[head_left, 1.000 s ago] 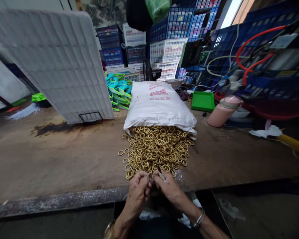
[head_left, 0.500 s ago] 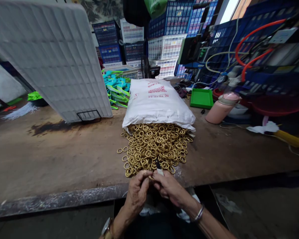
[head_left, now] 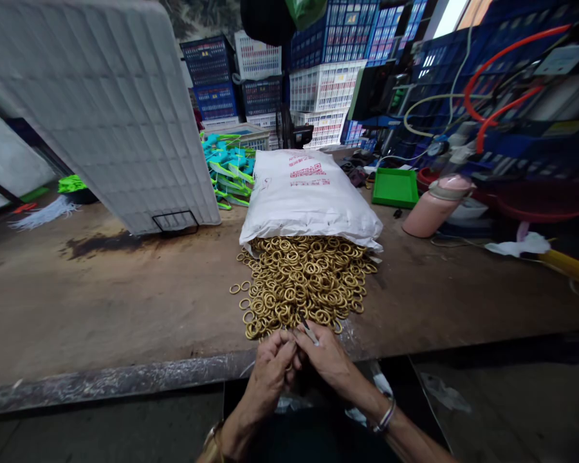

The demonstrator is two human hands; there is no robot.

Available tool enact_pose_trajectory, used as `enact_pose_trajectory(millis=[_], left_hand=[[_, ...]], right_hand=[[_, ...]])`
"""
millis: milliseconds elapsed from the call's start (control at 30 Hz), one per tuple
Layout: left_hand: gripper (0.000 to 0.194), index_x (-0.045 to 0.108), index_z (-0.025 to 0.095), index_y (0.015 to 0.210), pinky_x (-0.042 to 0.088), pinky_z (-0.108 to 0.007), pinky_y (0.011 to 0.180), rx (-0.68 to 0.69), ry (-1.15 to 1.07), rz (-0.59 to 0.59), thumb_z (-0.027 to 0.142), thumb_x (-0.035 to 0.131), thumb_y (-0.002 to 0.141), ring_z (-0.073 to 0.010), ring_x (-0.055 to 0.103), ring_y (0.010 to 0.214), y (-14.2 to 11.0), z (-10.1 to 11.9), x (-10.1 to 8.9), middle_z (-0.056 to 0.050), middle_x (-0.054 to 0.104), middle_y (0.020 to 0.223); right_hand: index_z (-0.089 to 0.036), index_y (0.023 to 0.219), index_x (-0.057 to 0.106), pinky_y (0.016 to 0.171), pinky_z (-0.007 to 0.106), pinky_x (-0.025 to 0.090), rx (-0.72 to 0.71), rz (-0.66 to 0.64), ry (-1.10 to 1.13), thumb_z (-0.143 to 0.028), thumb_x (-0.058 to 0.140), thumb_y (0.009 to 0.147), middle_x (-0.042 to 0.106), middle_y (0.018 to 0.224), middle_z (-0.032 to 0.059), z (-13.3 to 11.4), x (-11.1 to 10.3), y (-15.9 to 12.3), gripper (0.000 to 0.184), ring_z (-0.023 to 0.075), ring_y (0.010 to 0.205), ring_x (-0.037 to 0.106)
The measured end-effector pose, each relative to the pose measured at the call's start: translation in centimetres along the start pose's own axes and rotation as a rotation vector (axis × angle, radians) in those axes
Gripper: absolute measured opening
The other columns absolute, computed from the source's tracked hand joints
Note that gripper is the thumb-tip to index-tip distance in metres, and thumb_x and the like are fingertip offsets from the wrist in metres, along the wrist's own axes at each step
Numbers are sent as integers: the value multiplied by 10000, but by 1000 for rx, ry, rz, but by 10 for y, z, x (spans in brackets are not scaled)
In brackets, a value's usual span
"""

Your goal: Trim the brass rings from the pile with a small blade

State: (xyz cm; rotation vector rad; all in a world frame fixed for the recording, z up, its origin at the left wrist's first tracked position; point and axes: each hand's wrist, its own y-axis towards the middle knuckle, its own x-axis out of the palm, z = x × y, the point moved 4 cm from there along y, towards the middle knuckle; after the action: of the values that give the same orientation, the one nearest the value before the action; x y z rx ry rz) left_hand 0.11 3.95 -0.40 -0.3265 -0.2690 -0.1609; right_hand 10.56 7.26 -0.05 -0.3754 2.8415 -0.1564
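At the table's front edge, my left hand [head_left: 270,370] is closed, its thumb and fingers pinching a gold-coloured ring [head_left: 289,368] that is mostly hidden. My right hand [head_left: 330,360] meets it fingertip to fingertip. From the right hand's grip sticks a slim knife-like tool [head_left: 309,331], pale in the middle with a dark tip pointing away from me; the rest of it is covered by the fingers. Just beyond both hands spreads a heap of gold-coloured rings [head_left: 309,283], spilling from the mouth of a white woven sack [head_left: 309,193] with red print.
A white quilted panel [head_left: 101,122] stands on the table [head_left: 125,308] at the left. Green and teal hangers [head_left: 229,167] lie behind it. Right of the sack are a green tray [head_left: 394,187] and a pink bottle [head_left: 434,206]. Stacked crates [head_left: 328,87] rise at the back.
The fingers of both hands have shifted slightly against each other, and the tool in my right hand is angled differently. Less of the ring shows. The view has moved a little.
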Motion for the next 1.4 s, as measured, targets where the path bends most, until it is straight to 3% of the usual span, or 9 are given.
enact_pose_trajectory(millis=[167, 300, 433, 667, 800, 900, 1067, 1200, 1400], left_hand=[[261, 462, 162, 720, 221, -141, 331, -23, -142, -22, 411, 526, 764, -15, 293, 365, -3, 0, 3, 41, 466, 601], [242, 444, 174, 760, 228, -132, 339, -25, -163, 17, 404, 520, 775, -16, 287, 367, -4, -1, 2, 60, 448, 569], [266, 430, 177, 760, 228, -127, 331, -15, -113, 58, 422, 534, 758, -15, 301, 359, -2, -3, 0, 64, 456, 553], [299, 425, 175, 716, 227, -132, 322, -7, -14, 106, 453, 536, 728, -17, 294, 337, -2, 0, -1, 72, 446, 508], [271, 428, 171, 694, 240, -134, 338, 0, -24, 53, 420, 506, 768, -19, 292, 347, -10, 3, 0, 75, 418, 495], [239, 430, 178, 725, 240, -133, 330, -31, -74, -11, 398, 498, 791, -19, 286, 340, -22, 5, 2, 71, 433, 508], [242, 440, 173, 709, 239, -134, 285, -112, -183, -147, 384, 540, 770, -20, 283, 294, -40, 5, 14, 56, 472, 476], [243, 463, 155, 697, 281, -142, 294, -171, -368, -129, 375, 522, 782, -41, 369, 352, -32, -4, 14, 5, 532, 572], [186, 514, 129, 732, 293, -147, 325, -159, -412, -77, 310, 531, 773, -81, 489, 436, -21, -9, 11, -61, 595, 644]], right_hand=[[-183, 576, 458, 511, 209, 349, 9, -19, 36, -368, 367, 806, 485, 518, -27, 3, -3, -1, 309, 102, 514, 451], [-188, 628, 473, 501, 208, 315, -57, 51, -235, -295, 354, 805, 484, 537, -25, 1, -10, -6, 238, 109, 518, 443], [-192, 681, 468, 523, 212, 275, -161, -21, -547, -104, 366, 708, 520, 589, -14, 0, -6, -14, 138, 113, 542, 451], [-179, 827, 494, 555, 231, 254, -106, -53, -829, -32, 379, 604, 602, 704, 25, -6, -5, -16, 290, 147, 630, 527], [-172, 868, 489, 583, 236, 265, -82, -38, -893, -21, 391, 599, 619, 750, 36, -7, -3, -21, 324, 161, 683, 550], [-177, 851, 485, 579, 238, 263, -103, 7, -901, -13, 370, 642, 621, 740, 35, -3, -9, -23, 290, 154, 671, 553], [-182, 795, 469, 520, 251, 229, -111, 190, -933, -35, 369, 662, 579, 630, 15, 7, -38, -18, 222, 146, 565, 522], [-189, 821, 470, 514, 239, 246, -161, 385, -870, -77, 375, 720, 563, 609, -1, 6, -53, -10, 178, 139, 547, 523], [-183, 884, 476, 511, 244, 235, -90, 384, -942, -160, 417, 796, 606, 670, 26, 14, -51, 0, 109, 152, 575, 557]])
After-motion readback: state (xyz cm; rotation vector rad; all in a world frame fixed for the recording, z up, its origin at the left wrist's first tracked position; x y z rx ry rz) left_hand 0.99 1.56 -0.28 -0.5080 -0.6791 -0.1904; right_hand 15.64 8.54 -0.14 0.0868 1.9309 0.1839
